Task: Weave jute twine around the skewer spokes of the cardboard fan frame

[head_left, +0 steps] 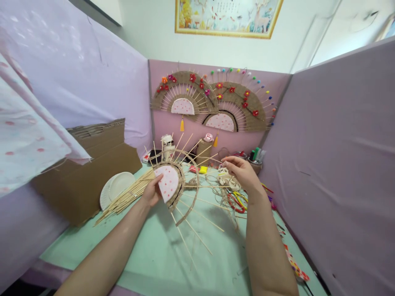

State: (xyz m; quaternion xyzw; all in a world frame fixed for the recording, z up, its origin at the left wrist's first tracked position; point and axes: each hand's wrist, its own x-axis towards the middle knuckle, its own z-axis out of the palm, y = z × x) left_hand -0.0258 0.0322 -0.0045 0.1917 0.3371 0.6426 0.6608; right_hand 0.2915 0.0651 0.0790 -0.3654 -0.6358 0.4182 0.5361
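Note:
My left hand (152,192) grips a half-made fan (170,183): a pink dotted half-disc edged with twine, with thin wooden sticks fanning out from it. It is held upright above the green table (148,255). My right hand (242,172) is raised to the right of the fan, its fingers pinched on a thin strand of twine (216,159) that runs towards the fan's outer sticks. A tangle of loose twine (220,193) lies below the right hand.
A bundle of wooden sticks (125,198) and white paper plates (115,189) lie at the left beside cardboard pieces (89,176). Two finished fans (212,102) hang on the back wall. Pens in a cup (256,158), scissors and coloured bits (236,201) sit at the right.

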